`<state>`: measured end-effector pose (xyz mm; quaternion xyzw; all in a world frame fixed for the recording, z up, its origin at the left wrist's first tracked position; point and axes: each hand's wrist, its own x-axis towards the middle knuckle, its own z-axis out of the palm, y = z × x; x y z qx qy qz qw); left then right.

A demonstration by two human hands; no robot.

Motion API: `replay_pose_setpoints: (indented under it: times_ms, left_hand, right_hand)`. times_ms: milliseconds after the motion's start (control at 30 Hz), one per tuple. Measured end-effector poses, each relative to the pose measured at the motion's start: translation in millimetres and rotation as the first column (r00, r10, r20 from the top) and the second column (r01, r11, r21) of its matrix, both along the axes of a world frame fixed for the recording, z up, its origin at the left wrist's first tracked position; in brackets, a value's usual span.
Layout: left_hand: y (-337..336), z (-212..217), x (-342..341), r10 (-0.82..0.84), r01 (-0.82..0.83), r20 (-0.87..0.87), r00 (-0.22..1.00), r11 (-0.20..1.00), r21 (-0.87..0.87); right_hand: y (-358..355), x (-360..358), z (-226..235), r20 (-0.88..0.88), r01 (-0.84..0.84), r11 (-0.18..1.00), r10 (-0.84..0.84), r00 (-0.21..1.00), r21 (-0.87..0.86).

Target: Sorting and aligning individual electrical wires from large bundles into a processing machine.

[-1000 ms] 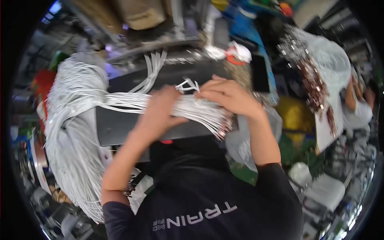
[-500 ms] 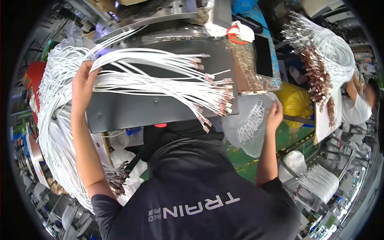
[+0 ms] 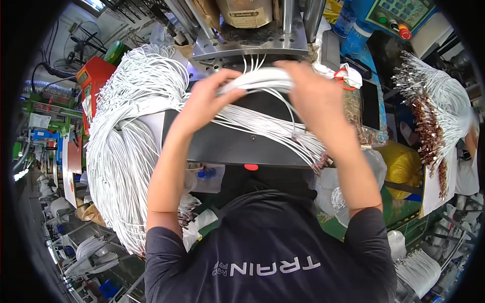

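Note:
A bundle of white cables [image 3: 262, 80] arches between my two hands, just in front of the machine's metal plate. My left hand [image 3: 204, 105] is closed round its left part, thumb on the near side. At the other end my right hand [image 3: 319, 96], blurred by motion, is wrapped over the bundle and hides its tips. Below them, a second bunch of white cables [image 3: 268, 119] lies across the black metal worktop [image 3: 237, 145]. Its reddish-brown and metal connectors [image 3: 322, 161] reach the worktop's right front edge, beside my right forearm.
Left of the worktop hangs a large mass of white cables [image 3: 126, 171]. The press [image 3: 250, 50] stands behind my hands. At right are red-handled scissors [image 3: 346, 77], a yellow bag [image 3: 399, 164] and another cable bunch [image 3: 429, 121] near a co-worker.
My right hand has come up from the clear plastic bag onto the cables. My left hand has moved right with its bundle, lifting it off the other bunch. The view has shifted.

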<state>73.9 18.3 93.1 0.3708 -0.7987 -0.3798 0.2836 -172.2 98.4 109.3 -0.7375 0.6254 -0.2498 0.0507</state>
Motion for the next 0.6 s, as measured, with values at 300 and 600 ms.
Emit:
replay_pose_setpoints:
  times_ms: [300,600]
  left_hand:
    - [-23,-48,42,0.064,0.203,0.433,0.899,0.815,-0.542]
    - [-3,-50,6,0.039,0.119,0.298,0.954,0.861,-0.494]
  right_hand:
    - [-28,-9,-87,-0.140,-0.195,0.973,0.177,0.974,-0.123]
    - [-1,0,-55,-0.081,-0.237,0.971,0.236,0.968,-0.007]
